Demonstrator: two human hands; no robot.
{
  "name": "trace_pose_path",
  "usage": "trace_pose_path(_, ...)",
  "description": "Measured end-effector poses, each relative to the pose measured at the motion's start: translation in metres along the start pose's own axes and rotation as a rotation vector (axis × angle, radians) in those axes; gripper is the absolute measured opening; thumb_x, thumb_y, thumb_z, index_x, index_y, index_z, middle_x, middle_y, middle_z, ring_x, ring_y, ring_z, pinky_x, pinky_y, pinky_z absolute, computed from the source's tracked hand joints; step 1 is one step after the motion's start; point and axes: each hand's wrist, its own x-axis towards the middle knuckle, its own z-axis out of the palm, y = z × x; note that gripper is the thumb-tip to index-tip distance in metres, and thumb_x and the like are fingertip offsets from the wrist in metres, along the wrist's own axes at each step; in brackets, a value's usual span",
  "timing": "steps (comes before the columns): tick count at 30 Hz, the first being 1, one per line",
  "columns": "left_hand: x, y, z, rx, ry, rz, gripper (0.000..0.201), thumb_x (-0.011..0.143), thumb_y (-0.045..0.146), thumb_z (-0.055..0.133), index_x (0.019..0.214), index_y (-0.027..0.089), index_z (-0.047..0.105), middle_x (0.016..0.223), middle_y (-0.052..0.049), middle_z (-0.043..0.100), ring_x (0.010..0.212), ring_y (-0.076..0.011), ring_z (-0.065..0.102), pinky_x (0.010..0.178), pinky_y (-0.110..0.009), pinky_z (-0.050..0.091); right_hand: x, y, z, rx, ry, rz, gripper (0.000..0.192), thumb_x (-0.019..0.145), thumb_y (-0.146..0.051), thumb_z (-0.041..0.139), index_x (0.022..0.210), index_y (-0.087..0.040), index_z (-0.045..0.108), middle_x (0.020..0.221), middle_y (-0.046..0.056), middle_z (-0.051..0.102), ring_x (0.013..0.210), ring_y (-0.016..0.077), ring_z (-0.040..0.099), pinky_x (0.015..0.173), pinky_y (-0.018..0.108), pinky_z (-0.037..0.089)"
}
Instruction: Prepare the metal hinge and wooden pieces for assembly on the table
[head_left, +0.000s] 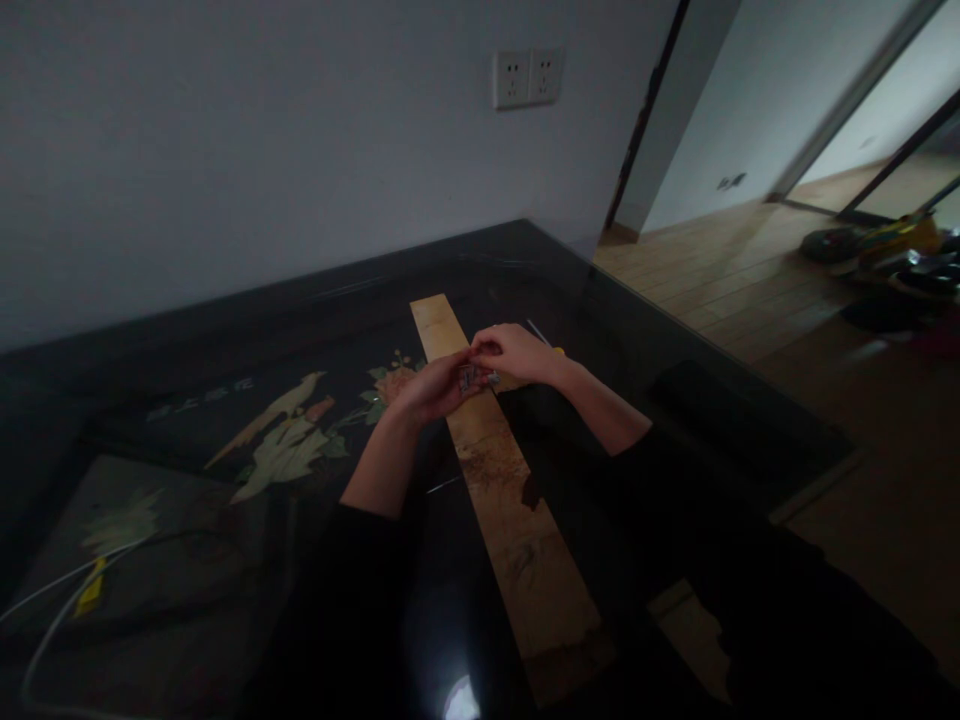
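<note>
My left hand (442, 386) is cupped with its palm turned up, above a long wooden board (499, 468). In its palm lie several small silvery-grey pieces (471, 378), too small to name. My right hand (517, 352) meets it from the right, thumb and fingers pinched together at the left fingertips. What the pinch holds, if anything, is hidden. The board lies lengthwise on a dark glossy table (390, 590) and has dark brown patches. Just behind my right hand, a screwdriver-like tool with a thin shaft (537, 330) and a yellow end shows in part.
A white cable (45, 640) and a small yellow object (90, 588) are at the left. The tabletop bears a bird and flower picture (289, 430). A wall with two sockets (528, 78) stands behind. Piled items (892, 250) lie on the wooden floor at right.
</note>
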Motion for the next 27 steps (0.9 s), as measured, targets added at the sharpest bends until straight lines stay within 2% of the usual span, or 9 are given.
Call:
trace_pose_path(3, 0.001, -0.001, -0.001, -0.001, -0.023, -0.008, 0.032, 0.1, 0.022, 0.035, 0.081, 0.014, 0.06, 0.071, -0.004, 0.059, 0.063, -0.008, 0.057, 0.059, -0.017, 0.048, 0.001, 0.002, 0.0, -0.06, 0.005, 0.008, 0.018, 0.085, -0.024, 0.06, 0.094, -0.013, 0.072, 0.076, 0.001, 0.064, 0.067, 0.0098, 0.05, 0.061, 0.022, 0.031)
trace_pose_path(7, 0.004, -0.004, -0.008, 0.144, 0.022, 0.063, 0.028, 0.096, 0.017, 0.038, 0.079, 0.014, 0.059, 0.059, 0.002, 0.047, 0.047, -0.0056, 0.043, 0.044, -0.016, 0.033, 0.0, 0.004, -0.006, -0.086, 0.038, 0.06, 0.022, 0.088, -0.032, 0.059, 0.096, -0.015, 0.071, 0.082, 0.003, 0.067, 0.071, 0.0111, 0.055, 0.063, 0.022, 0.034)
trace_pose_path(9, 0.007, -0.006, -0.011, 0.302, 0.083, 0.106, 0.024, 0.094, 0.017, 0.041, 0.082, 0.014, 0.062, 0.056, 0.004, 0.044, 0.044, -0.0058, 0.037, 0.042, -0.017, 0.029, -0.002, 0.004, -0.011, -0.168, 0.006, 0.13, 0.023, 0.089, -0.033, 0.057, 0.097, -0.016, 0.07, 0.089, 0.004, 0.069, 0.076, 0.0125, 0.058, 0.066, 0.023, 0.036)
trace_pose_path(11, 0.009, -0.008, -0.012, 0.59, 0.177, 0.196, 0.019, 0.091, 0.018, 0.047, 0.086, 0.014, 0.065, 0.06, 0.002, 0.052, 0.049, -0.0075, 0.044, 0.047, -0.019, 0.035, -0.005, 0.003, -0.015, -0.259, -0.078, 0.188, 0.023, 0.09, -0.033, 0.055, 0.099, -0.017, 0.07, 0.095, 0.006, 0.071, 0.082, 0.0146, 0.062, 0.069, 0.024, 0.039)
trace_pose_path(13, 0.01, -0.011, -0.01, 0.84, 0.251, 0.286, 0.013, 0.085, 0.02, 0.056, 0.09, 0.014, 0.067, 0.072, -0.002, 0.063, 0.062, -0.0117, 0.056, 0.058, -0.022, 0.042, -0.008, 0.002, -0.016, -0.308, -0.173, 0.223, 0.025, 0.09, -0.035, 0.056, 0.098, -0.018, 0.072, 0.095, 0.007, 0.072, 0.085, 0.0175, 0.064, 0.071, 0.026, 0.041)
trace_pose_path(16, 0.008, -0.018, -0.004, 1.027, 0.273, 0.356, 0.026, 0.08, 0.024, 0.066, 0.104, 0.014, 0.067, 0.089, -0.007, 0.07, 0.081, -0.0186, 0.063, 0.07, -0.027, 0.047, -0.011, 0.001, -0.013, -0.336, -0.251, 0.252, 0.025, 0.088, -0.035, 0.058, 0.096, -0.018, 0.074, 0.094, 0.01, 0.073, 0.088, 0.0226, 0.067, 0.071, 0.029, 0.044)
trace_pose_path(19, 0.005, -0.024, 0.003, 1.243, 0.278, 0.408, 0.038, 0.081, 0.029, 0.069, 0.116, 0.016, 0.064, 0.099, -0.009, 0.072, 0.089, -0.0222, 0.066, 0.076, -0.029, 0.048, -0.013, -0.002, -0.009, -0.369, -0.293, 0.263, 0.025, 0.088, -0.034, 0.056, 0.098, -0.019, 0.074, 0.098, 0.013, 0.073, 0.094, 0.0263, 0.068, 0.072, 0.031, 0.045)
trace_pose_path(27, 0.0, -0.024, 0.007, 1.402, 0.253, 0.416, 0.04, 0.083, 0.038, 0.069, 0.12, 0.022, 0.065, 0.105, -0.011, 0.073, 0.098, -0.028, 0.067, 0.078, -0.032, 0.048, -0.014, -0.013, -0.007, -0.432, -0.316, 0.259, 0.03, 0.091, -0.033, 0.051, 0.105, -0.015, 0.071, 0.107, 0.018, 0.071, 0.102, 0.0302, 0.067, 0.074, 0.035, 0.048)
